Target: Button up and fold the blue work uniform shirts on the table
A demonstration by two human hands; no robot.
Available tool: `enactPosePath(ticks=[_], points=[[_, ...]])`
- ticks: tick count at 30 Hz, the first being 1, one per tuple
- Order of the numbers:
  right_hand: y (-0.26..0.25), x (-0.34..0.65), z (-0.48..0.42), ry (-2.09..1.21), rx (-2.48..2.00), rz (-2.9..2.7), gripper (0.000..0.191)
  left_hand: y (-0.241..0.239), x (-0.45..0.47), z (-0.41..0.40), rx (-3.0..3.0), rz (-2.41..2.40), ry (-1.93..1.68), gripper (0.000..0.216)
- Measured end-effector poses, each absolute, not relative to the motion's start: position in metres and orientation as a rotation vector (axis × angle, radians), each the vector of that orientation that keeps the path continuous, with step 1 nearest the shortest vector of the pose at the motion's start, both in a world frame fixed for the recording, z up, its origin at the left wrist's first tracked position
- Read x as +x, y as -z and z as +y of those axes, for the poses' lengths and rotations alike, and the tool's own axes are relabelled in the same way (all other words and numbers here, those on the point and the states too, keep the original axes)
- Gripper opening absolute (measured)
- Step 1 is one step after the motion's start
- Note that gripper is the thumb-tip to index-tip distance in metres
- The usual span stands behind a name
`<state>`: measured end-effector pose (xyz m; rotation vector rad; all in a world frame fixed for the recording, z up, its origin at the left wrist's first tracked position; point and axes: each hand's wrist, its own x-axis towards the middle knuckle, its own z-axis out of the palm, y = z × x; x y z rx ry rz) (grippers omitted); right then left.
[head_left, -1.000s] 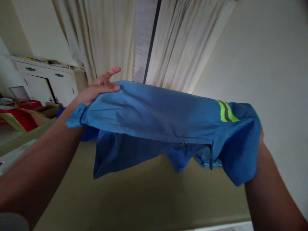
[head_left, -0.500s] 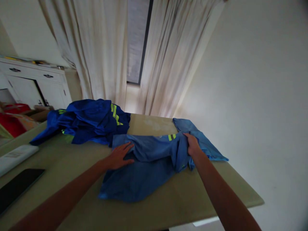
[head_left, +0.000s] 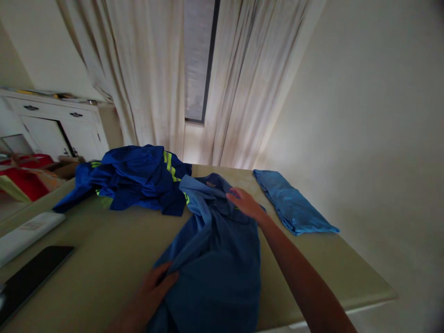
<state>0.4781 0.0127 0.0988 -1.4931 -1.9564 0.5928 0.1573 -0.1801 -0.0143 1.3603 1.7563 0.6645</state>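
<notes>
A blue work shirt [head_left: 215, 259] with a collar and small yellow-green reflective patches lies lengthwise on the padded table [head_left: 104, 249], collar toward the window. Its left side shows creases and a raised fold. My right hand [head_left: 244, 202] rests on its upper right part near the collar, fingers stretched out. Lower down, my left hand [head_left: 151, 291] touches the shirt's left edge, slightly blurred, with thumb and fingers apart. The shirt's lower end runs out of the picture at the bottom.
A darker blue heap of clothing [head_left: 135, 178] with reflective bands lies at the back left. To the right is a folded light-blue garment [head_left: 294, 203]. A black phone [head_left: 34, 277] and a white box-like object [head_left: 31, 231] are on the left. Behind stand a white cabinet [head_left: 58, 125] and curtains [head_left: 149, 69].
The shirt has turned from lying crosswise to lengthwise, and its collar now shows. My left hand has come down and nearer; my right hand has moved left and no longer grips the cloth.
</notes>
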Motion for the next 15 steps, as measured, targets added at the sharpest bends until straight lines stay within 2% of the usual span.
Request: enactPosePath(ticks=[3, 6, 10, 15], points=[[-0.034, 0.502, -0.043, -0.314, -1.935, -1.962, 0.074, 0.008, 0.123, -0.172, 0.926, 1.892, -0.819, 0.058], [0.008, 0.512, -0.096, -0.127, -2.109, -1.834, 0.086, -0.006, 0.101, -0.151, 1.008, 1.946, -0.939, 0.056], [0.022, 0.528, -0.13, -0.235, -1.892, -1.899, 0.061, -0.018, 0.1, -0.133, 1.044, 1.875, -0.946, 0.055], [0.004, 0.624, -0.137, -0.345, -1.911, -1.794, 0.05, -0.004, 0.086, -0.172, 1.069, 1.855, -0.805, 0.051]])
